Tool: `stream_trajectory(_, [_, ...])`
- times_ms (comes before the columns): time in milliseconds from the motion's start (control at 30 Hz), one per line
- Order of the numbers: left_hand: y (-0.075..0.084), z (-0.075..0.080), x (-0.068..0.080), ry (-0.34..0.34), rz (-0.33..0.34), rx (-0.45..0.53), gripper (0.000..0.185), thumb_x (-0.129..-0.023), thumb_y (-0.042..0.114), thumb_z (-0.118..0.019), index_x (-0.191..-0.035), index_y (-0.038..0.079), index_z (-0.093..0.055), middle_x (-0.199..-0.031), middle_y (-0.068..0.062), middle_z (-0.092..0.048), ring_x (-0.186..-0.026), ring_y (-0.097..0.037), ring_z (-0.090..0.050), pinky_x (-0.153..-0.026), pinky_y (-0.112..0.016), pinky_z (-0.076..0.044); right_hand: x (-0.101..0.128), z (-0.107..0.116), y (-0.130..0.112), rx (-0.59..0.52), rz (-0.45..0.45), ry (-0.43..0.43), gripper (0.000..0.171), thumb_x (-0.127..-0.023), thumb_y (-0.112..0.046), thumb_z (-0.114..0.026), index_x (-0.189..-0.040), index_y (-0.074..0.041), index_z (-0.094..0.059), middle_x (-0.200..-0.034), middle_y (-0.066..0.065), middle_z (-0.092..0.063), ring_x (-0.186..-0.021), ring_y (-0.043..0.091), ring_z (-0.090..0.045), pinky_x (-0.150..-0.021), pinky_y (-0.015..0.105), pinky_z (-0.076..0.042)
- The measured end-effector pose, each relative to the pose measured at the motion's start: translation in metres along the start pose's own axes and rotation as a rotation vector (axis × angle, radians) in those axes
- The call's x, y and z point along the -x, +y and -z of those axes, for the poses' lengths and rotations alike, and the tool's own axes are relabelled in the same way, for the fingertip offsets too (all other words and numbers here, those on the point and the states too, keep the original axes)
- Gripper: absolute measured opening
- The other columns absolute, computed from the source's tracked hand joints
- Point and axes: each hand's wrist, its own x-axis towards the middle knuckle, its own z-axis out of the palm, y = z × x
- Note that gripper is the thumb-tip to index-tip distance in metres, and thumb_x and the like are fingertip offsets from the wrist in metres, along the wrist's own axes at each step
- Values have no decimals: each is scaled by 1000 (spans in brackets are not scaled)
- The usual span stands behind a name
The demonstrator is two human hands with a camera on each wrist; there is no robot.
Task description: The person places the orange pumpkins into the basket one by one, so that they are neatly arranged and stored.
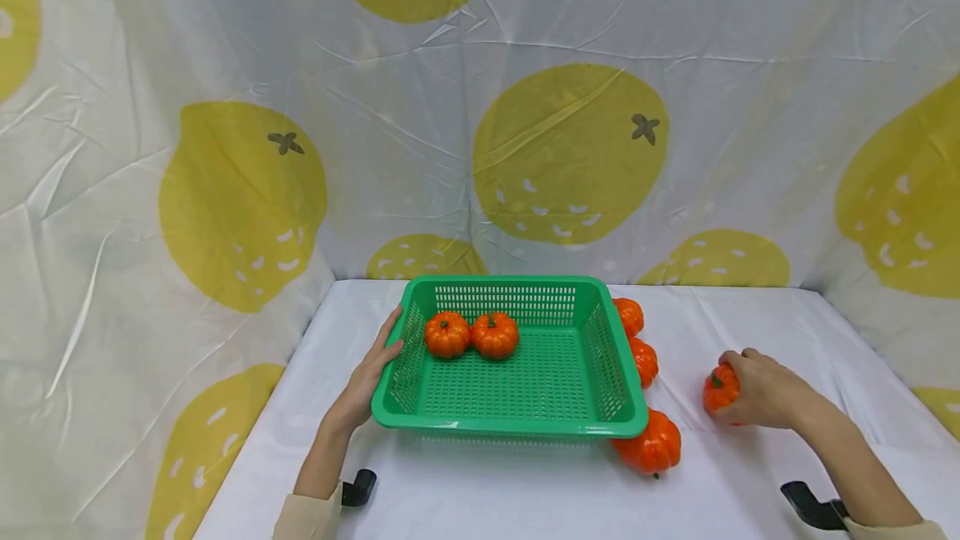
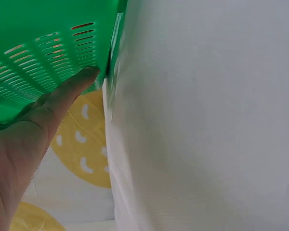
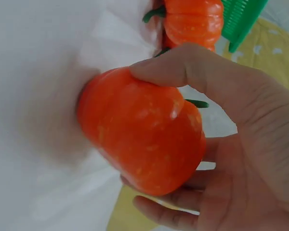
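Observation:
A green plastic basket (image 1: 517,427) with slotted walls stands in the middle of the white-covered table, two small orange pumpkins (image 1: 447,334) side by side in its back left part. My left hand (image 1: 365,377) rests against the basket's left outer wall; in the left wrist view its thumb (image 2: 70,91) lies straight along the slots, and the other fingers are mostly hidden. To the right of the basket, my right hand (image 1: 768,390) grips another orange pumpkin (image 3: 142,130), thumb on one side and fingers curled round the other. Whether this pumpkin touches the cloth, I cannot tell.
Three more pumpkins line the basket's right side: one at the back (image 1: 630,317), one midway (image 1: 644,362) and a larger one at the front corner (image 1: 652,444), each partly hidden by the rim. A lemon-print curtain (image 1: 405,148) encloses the table's back and sides.

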Motion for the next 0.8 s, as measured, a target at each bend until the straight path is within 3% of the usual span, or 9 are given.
stream_trajectory(233, [-1, 0, 1, 5, -5, 17, 61, -112, 38, -35, -166, 42, -7, -176, 0, 5, -160, -34, -5, -123, -57, -16, 2, -8, 9, -72, 39, 115, 79, -71, -36, -91, -123, 10, -53, -99, 21, -61, -85, 30, -60, -77, 55, -57])
stream_trajectory(367, [-1, -1, 0, 3, -8, 19, 61, -112, 38, -35, -166, 42, -7, -176, 0, 5, -160, -35, -5, -123, -57, -16, 4, -8, 6, -130, 84, 198, 76, -71, -31, -93, -124, 8, -55, -104, 23, -63, -88, 33, -62, -77, 57, -58])
stream_trajectory(567, [-2, -1, -1, 5, -9, 17, 61, -112, 37, -35, -165, 44, -7, -176, 1, 5, -159, -35, -6, -123, -57, -16, 2, 5, -9, -270, 132, 326, 77, -78, -31, -90, -136, 3, -53, -125, 28, -61, -104, 44, -61, -79, 59, -58])
stream_trajectory(733, [-3, -1, -1, 8, -10, 19, 61, -112, 36, -35, -165, 44, -8, -176, 1, 5, -160, -34, -3, -124, -58, -13, -6, 20, -27, -372, 115, 385, 76, -85, -36, -86, -145, -4, -51, -137, 25, -56, -114, 44, -54, -77, 32, -55])
stream_trajectory(800, [-3, -1, -1, 9, -9, 20, 61, -112, 36, -36, -165, 44, -8, -176, 1, 5, -161, -34, -2, -125, -59, -12, -9, 25, -34, -411, 118, 392, 76, -87, -35, -84, -148, -6, -50, -139, 24, -56, -115, 43, -54, -73, 21, -49])
